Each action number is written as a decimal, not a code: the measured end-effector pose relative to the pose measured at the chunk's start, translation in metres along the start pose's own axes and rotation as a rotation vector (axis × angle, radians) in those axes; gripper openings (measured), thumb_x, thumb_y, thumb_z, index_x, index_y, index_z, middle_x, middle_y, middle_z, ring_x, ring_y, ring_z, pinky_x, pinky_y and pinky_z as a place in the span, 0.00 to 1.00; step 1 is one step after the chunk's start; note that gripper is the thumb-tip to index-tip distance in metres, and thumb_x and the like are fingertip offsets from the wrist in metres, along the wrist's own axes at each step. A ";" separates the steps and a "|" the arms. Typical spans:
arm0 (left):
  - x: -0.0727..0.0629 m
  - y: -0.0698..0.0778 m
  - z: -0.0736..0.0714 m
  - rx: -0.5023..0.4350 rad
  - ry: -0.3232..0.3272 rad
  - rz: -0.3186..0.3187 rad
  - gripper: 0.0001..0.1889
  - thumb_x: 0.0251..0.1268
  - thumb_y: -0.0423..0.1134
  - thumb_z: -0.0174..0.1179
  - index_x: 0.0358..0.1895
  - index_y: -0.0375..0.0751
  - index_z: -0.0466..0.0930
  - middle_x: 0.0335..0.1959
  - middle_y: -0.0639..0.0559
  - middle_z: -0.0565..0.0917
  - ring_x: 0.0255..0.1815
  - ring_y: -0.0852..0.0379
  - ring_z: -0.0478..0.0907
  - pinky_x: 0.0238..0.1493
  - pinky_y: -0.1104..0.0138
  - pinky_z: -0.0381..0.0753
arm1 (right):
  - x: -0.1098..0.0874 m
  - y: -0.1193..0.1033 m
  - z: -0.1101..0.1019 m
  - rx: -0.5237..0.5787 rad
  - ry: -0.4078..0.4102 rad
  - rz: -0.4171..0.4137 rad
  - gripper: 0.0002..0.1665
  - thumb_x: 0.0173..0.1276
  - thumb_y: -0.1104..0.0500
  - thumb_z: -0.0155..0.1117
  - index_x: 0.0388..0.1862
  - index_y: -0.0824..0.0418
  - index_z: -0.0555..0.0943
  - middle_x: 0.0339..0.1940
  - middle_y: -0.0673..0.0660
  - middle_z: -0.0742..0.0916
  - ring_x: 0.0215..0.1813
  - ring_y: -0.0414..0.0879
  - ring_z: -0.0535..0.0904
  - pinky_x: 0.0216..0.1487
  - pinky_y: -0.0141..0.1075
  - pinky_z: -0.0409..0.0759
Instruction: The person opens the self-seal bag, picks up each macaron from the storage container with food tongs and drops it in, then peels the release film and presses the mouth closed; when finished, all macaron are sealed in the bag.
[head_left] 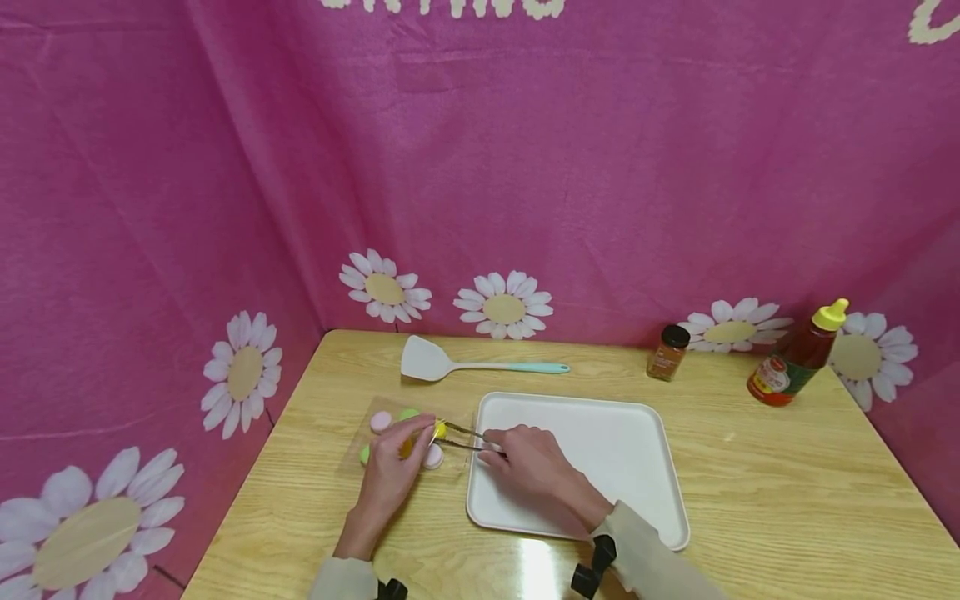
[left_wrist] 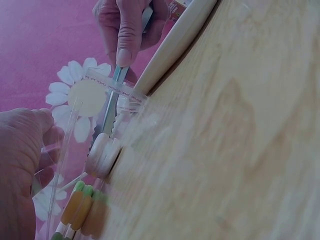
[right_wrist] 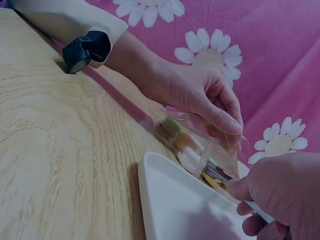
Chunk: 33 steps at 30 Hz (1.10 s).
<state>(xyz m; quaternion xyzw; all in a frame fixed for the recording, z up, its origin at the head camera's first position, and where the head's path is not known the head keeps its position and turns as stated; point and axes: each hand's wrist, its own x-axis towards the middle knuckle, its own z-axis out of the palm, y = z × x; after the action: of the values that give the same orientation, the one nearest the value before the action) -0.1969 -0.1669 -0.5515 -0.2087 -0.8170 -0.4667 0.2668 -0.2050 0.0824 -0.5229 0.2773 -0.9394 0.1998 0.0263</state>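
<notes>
Yellow macaron (head_left: pixel 440 430) is at the tips of the tongs (head_left: pixel 463 431), in the clear bag (left_wrist: pixel 100 77), near its tray-side end; can't tell if tips pinch it; R hand (head_left: pixel 534 458) has its grip on the tongs, macaron lying L of that grip, at the tongs' far end; L hand (head_left: pixel 397 454) pinches the bag's edge btwn thumb & finger, just beside the macaron; L hand's partly in the way, hiding some pcs. in head view; pink macaron (head_left: pixel 381 421) & others lie in the bag too; white tray (head_left: pixel 622 442) is just R of bag, R hand above it; spatula (head_left: pixel 425 360) lies behind bag; spice jar (head_left: pixel 666 354) & sauce bottle (head_left: pixel 787 367) stand on surface (head_left: pixel 765 500), back R.
</notes>
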 end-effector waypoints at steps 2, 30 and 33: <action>0.000 -0.001 0.000 0.004 0.007 0.009 0.08 0.68 0.29 0.69 0.48 0.33 0.90 0.49 0.44 0.91 0.52 0.46 0.89 0.61 0.79 0.78 | 0.001 -0.001 0.001 0.002 0.002 -0.002 0.11 0.78 0.47 0.63 0.33 0.46 0.80 0.16 0.45 0.72 0.26 0.40 0.73 0.23 0.37 0.70; 0.000 0.001 -0.002 0.035 0.004 -0.028 0.09 0.69 0.30 0.69 0.49 0.34 0.90 0.49 0.47 0.91 0.53 0.48 0.88 0.61 0.76 0.79 | -0.071 0.021 -0.025 0.056 0.032 0.132 0.14 0.75 0.41 0.66 0.32 0.40 0.73 0.15 0.37 0.63 0.23 0.34 0.67 0.25 0.33 0.65; 0.000 0.002 -0.001 0.033 -0.002 -0.035 0.09 0.69 0.30 0.69 0.49 0.34 0.90 0.49 0.47 0.91 0.53 0.47 0.88 0.61 0.78 0.77 | -0.087 0.029 -0.029 0.052 0.054 0.175 0.14 0.74 0.41 0.67 0.32 0.39 0.74 0.15 0.37 0.64 0.24 0.35 0.67 0.25 0.33 0.65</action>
<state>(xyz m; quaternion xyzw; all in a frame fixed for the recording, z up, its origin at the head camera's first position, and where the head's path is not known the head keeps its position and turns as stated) -0.1954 -0.1671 -0.5498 -0.1907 -0.8283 -0.4577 0.2611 -0.1487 0.1608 -0.5207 0.1894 -0.9535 0.2329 0.0270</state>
